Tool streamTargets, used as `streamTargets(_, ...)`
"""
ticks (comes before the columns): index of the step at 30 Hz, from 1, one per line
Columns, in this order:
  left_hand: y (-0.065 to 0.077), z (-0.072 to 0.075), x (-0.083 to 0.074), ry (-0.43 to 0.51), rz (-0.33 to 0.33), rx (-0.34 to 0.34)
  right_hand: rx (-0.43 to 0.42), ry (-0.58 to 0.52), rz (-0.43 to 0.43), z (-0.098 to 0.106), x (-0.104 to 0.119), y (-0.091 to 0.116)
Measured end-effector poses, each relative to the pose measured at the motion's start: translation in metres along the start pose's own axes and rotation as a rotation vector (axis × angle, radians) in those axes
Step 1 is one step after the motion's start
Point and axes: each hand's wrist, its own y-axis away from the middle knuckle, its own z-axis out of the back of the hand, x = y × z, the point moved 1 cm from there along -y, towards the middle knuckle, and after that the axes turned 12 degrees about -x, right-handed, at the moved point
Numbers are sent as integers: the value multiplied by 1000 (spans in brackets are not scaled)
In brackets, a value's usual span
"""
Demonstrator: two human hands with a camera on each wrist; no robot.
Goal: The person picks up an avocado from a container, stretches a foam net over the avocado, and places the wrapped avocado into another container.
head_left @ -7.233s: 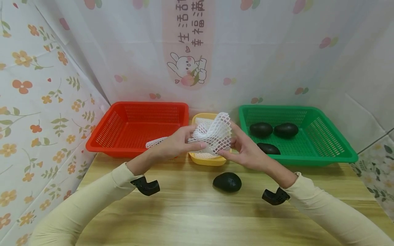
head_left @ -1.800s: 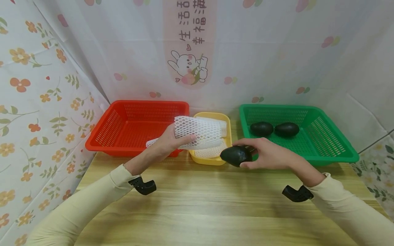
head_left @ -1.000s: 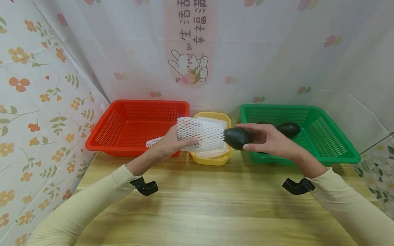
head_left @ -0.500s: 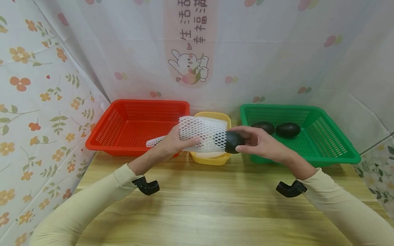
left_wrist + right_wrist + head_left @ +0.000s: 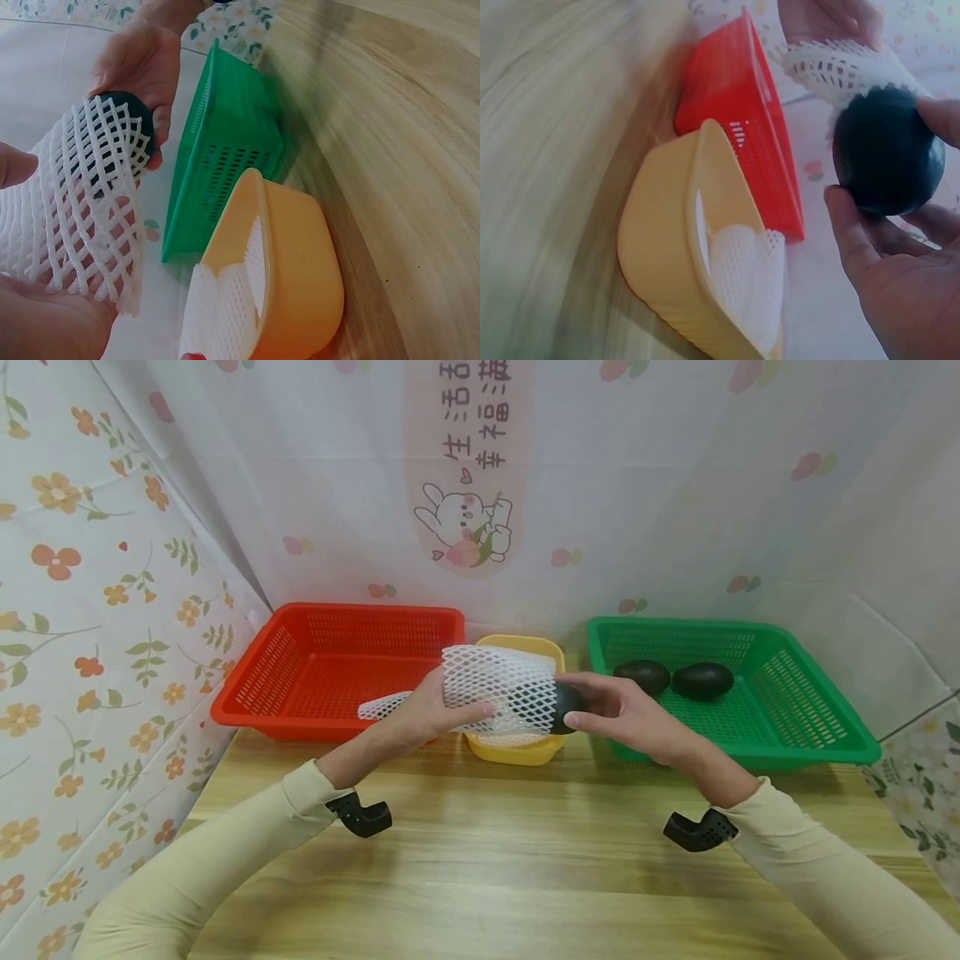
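Note:
In the head view my left hand (image 5: 423, 710) grips a white foam net sleeve (image 5: 498, 689) with the thumb on its near side. My right hand (image 5: 630, 714) holds a dark avocado (image 5: 567, 708) by its rounded end. Most of the avocado is inside the sleeve's right mouth, and its dark skin shows through the mesh. In the left wrist view the netting (image 5: 82, 187) wraps the avocado's front. From the right wrist, the avocado's bare end (image 5: 889, 154) sits between thumb and fingers. Both hands are above the yellow bin (image 5: 517, 753).
More foam sleeves (image 5: 739, 270) lie in the yellow bin. At left stands a red basket (image 5: 337, 724) with a foam-net-covered item (image 5: 381, 705) inside, partly hidden by my left hand. A green basket (image 5: 795, 693) at right shows two avocados (image 5: 702, 680). A wooden table (image 5: 480, 860) lies below.
The avocado that lay on the table is now in my right hand. It has moved left and deeper into the sleeve, which was crumpled between both hands at first and is now spread.

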Motion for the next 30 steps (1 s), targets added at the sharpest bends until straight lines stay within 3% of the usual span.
streamTargets(8,0,-1,-1,-58,9,6,-43,-19,-17,-4,1,-1)
streamTargets(16,-1,-2,-2,-92,-40,36,-87,-61,-26,-13,3,-1)
streamTargets(30,-3,-5,-1,-154,-77,35,-178,-98,23,-26,7,-2)
